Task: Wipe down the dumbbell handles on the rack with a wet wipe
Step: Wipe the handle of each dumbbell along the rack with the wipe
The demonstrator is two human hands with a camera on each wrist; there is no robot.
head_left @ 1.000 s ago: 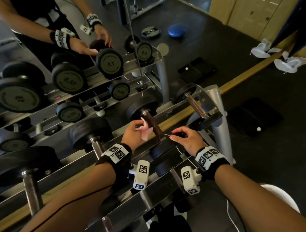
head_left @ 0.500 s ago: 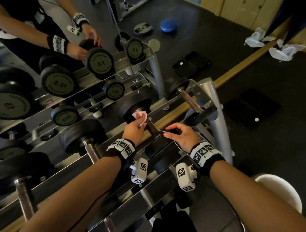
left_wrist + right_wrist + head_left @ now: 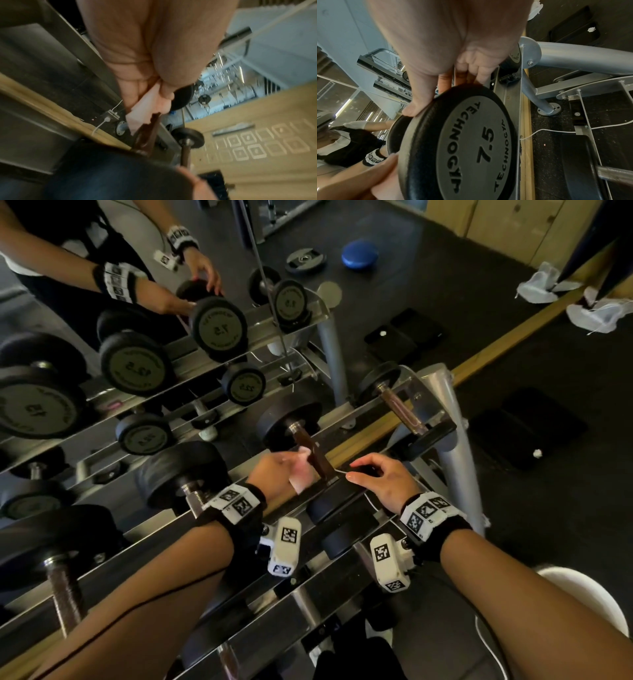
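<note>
A 7.5 dumbbell lies on the top rail of the rack (image 3: 359,419), its brown handle (image 3: 313,451) running from the far black head (image 3: 284,422) down to the near head (image 3: 337,499). My left hand (image 3: 291,465) holds a pale pink wet wipe (image 3: 303,475) pressed against the left side of the handle, low down near the near head. The left wrist view shows the wipe (image 3: 145,105) pinched between thumb and fingers above the handle (image 3: 147,134). My right hand (image 3: 356,470) grips the top rim of the near head (image 3: 471,142), thumb on one side and fingers on the other.
A heavier dumbbell (image 3: 185,474) sits to the left on the same rail and a small one (image 3: 400,409) to the right. A mirror behind reflects the rack and my arms. A grey rack post (image 3: 452,446), a white stool (image 3: 582,594) and white cloths (image 3: 599,313) lie to the right.
My left hand slid the wipe up the handle toward the far head, then back down toward the near head. My right hand stayed on the near head.
</note>
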